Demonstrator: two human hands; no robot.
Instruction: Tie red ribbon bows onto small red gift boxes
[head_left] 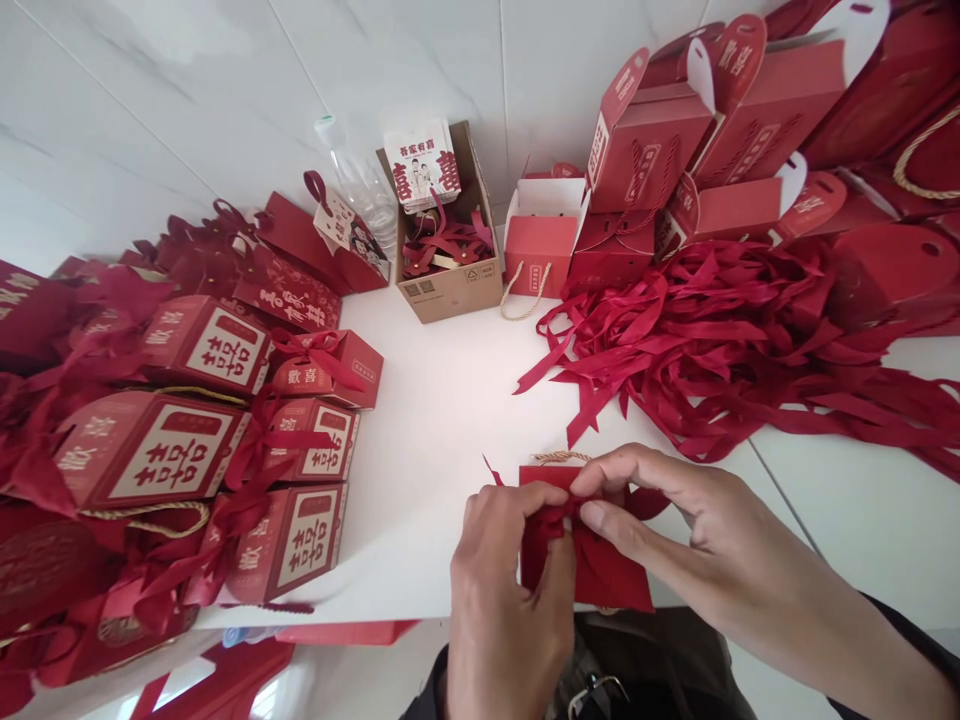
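While left hand [506, 570] and right hand [709, 525] pinched soft-looking red satin ribbon [649, 503], the red cardboard box [616, 585] seemed light, graspable by edges.

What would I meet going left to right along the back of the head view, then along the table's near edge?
Back: clear plastic bottle, cardboard box, open red gift box, stacked red gift boxes. Near edge: frontmost double-happiness gift box, left hand, right hand.

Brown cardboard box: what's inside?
Dark red ribbon pieces and, sticking up at the back, a white printed card. The bottom of the cardboard box is covered.
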